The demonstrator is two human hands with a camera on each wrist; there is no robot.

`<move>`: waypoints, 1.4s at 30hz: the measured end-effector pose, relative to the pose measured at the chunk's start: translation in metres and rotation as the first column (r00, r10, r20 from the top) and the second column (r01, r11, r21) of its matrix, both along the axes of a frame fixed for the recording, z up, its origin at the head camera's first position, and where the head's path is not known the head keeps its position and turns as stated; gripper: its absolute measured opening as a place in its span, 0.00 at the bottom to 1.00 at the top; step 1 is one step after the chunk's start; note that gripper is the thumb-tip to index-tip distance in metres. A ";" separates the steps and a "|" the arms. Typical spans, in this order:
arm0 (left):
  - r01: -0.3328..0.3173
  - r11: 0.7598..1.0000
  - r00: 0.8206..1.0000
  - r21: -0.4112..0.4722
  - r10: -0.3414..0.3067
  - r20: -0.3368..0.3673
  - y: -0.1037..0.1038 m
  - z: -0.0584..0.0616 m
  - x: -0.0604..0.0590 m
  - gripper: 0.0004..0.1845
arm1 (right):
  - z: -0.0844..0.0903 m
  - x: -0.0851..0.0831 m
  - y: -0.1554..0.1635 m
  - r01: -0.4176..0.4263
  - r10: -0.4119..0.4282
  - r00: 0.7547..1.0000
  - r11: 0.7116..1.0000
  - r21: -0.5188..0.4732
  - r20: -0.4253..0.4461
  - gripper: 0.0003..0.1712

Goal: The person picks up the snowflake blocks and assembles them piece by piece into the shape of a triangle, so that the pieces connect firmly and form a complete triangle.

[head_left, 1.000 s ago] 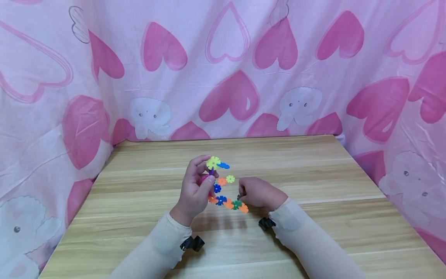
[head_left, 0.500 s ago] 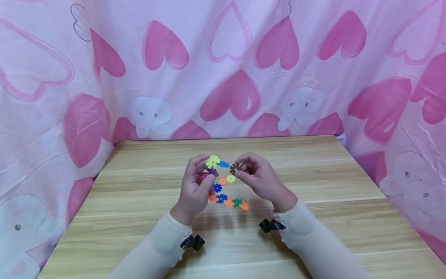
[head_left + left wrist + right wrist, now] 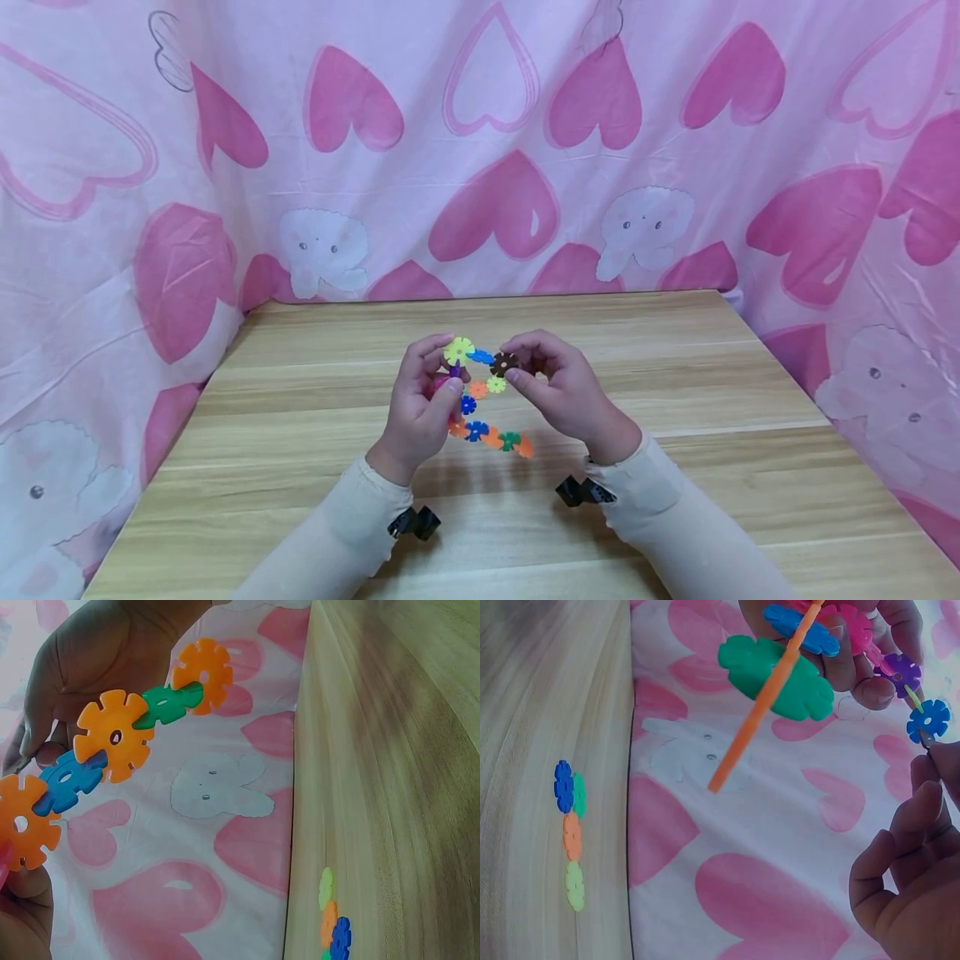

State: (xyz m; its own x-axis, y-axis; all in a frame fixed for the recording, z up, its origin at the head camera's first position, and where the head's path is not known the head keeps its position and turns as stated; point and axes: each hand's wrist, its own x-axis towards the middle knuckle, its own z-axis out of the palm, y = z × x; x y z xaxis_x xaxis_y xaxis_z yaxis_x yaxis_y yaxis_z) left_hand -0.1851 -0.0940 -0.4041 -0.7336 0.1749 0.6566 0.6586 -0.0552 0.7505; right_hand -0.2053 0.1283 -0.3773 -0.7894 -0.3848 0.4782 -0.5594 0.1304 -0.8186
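Observation:
My left hand holds a bent chain of interlocking notched plastic discs in the air, gripping it at a pink disc. The chain's lower arm runs through a blue disc and a green disc to an orange disc at its end. On the upper arm, a yellow disc is joined to a blue disc. My right hand pinches a brown disc between thumb and fingertips. Seen edge-on in the right wrist view, the brown disc meets the rim of the blue disc.
On the wooden table lie several more discs, side by side: a yellow disc, an orange disc, a blue disc and a green disc. Pink heart-print cloth surrounds the table's back and sides.
From beside the chain's lower end, my right hand has risen with the brown disc, then shifted slightly left until it meets the upper blue disc. My left hand has stayed in place.

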 end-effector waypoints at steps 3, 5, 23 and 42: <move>0.005 1.000 1.000 -0.006 -0.004 0.013 0.000 0.000 0.000 0.26 | 0.000 0.001 0.000 0.001 -0.001 1.000 1.000 -0.007 -0.011 0.15; 0.010 1.000 1.000 -0.010 -0.010 0.014 0.000 -0.001 0.000 0.26 | 0.000 0.003 -0.001 0.003 -0.003 1.000 1.000 -0.011 -0.015 0.15; 0.036 0.999 0.999 -0.021 -0.036 -0.002 0.001 -0.005 0.000 0.26 | -0.004 0.005 -0.003 -0.031 0.023 0.992 0.998 -0.063 -0.122 0.15; 0.079 0.987 0.997 -0.139 -0.079 0.002 0.008 -0.006 -0.001 0.13 | -0.003 0.003 -0.004 -0.036 0.046 0.989 0.997 0.074 -0.138 0.16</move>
